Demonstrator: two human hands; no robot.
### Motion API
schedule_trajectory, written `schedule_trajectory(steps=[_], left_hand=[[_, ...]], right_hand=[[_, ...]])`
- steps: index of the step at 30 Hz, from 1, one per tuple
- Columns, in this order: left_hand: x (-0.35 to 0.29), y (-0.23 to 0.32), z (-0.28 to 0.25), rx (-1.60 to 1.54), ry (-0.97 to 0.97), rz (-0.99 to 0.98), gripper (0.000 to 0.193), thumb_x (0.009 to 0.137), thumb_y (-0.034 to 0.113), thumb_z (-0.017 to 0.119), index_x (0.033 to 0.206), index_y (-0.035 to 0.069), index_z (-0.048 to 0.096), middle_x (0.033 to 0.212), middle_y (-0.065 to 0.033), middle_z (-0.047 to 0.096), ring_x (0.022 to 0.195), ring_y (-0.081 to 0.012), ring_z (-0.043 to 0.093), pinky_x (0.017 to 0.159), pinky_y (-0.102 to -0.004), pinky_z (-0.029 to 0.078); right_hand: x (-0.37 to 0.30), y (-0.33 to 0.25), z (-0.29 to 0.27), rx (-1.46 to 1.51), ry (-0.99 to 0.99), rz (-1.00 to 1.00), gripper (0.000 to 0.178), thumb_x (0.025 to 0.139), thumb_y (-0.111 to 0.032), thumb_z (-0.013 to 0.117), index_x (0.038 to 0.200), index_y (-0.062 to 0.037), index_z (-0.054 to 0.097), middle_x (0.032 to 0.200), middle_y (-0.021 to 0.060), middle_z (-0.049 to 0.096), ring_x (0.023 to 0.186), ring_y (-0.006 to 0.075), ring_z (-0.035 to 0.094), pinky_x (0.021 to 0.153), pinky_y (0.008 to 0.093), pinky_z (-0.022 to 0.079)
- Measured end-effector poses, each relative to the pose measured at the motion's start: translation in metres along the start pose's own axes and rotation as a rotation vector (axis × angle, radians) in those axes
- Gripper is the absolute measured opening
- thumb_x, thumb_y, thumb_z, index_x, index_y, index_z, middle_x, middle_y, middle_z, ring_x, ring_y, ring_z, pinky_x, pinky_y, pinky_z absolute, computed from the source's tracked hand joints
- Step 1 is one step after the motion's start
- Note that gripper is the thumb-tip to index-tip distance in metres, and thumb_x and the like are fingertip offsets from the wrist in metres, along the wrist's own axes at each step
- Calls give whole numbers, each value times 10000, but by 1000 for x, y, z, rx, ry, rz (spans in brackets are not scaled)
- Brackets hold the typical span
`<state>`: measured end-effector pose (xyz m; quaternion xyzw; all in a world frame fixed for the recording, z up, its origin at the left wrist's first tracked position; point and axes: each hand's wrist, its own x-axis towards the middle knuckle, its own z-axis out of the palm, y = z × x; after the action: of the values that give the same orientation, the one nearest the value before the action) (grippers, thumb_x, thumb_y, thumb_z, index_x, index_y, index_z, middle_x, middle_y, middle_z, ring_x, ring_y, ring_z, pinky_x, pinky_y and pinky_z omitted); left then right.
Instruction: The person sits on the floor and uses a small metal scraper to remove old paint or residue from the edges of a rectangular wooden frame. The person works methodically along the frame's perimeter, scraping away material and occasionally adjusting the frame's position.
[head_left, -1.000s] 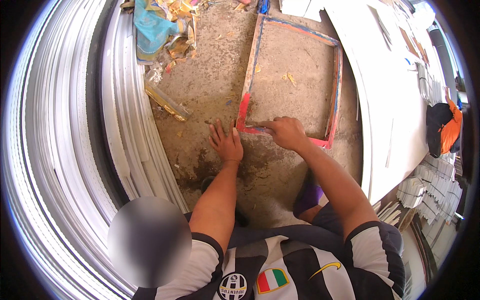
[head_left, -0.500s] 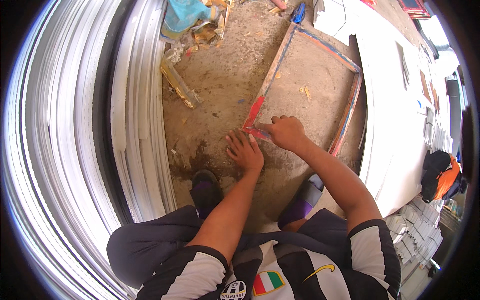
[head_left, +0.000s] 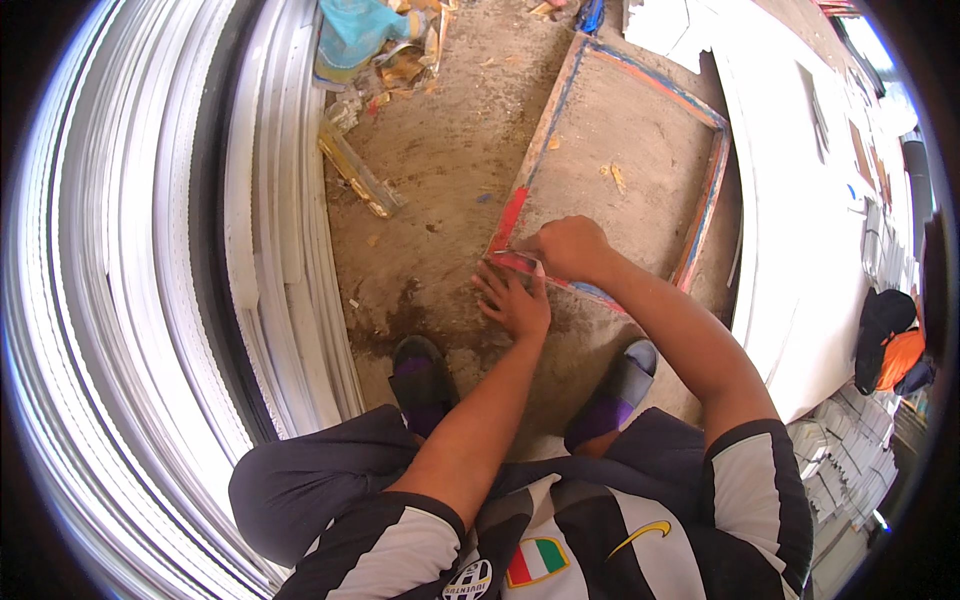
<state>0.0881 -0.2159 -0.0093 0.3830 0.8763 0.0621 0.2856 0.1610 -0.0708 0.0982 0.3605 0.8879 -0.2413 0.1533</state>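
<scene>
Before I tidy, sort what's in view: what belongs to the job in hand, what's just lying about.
In the job:
painted frame
left hand, at its near-left corner
right hand, over its near side; any tool unclear

Apparently lying about:
light-blue sheeting
yellowish strip
pale scrap inside the frame
blue object

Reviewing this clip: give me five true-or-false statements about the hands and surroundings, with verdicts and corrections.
1. The left hand and right hand are both near the near left corner of the frame. True.
2. The right hand is left of the left hand. False: it is to its right.
3. That corner is plain blue. False: it is red.
4. A crumpled light-blue thing lies left of the frame. True.
5. Long white pieces are stacked along the picture's left side. True.
</scene>
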Motion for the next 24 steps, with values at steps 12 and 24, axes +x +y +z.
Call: schedule_trajectory(steps=[12, 24], left_hand=[[0, -6, 0, -56, 5, 4, 946, 965, 770, 363, 1641, 125, 213, 1720, -155, 57, 1581, -395, -4, 1193, -680, 94], [-19, 21, 2, 49, 51, -15, 772, 1058, 565, 378, 1624, 65, 220, 1703, -200, 105, 1573, -408, 79, 1193, -627, 187]], right_hand=[[2, 14, 7, 70, 115, -90, 306, 913, -383, 642, 1199, -415, 747, 793, 65, 699, 747, 276, 708, 637, 428, 554], [-13, 8, 12, 5, 145, -57, 378, 844, -308, 657, 1207, -362, 745, 783, 74, 683, 760, 279, 717, 617, 418, 565]])
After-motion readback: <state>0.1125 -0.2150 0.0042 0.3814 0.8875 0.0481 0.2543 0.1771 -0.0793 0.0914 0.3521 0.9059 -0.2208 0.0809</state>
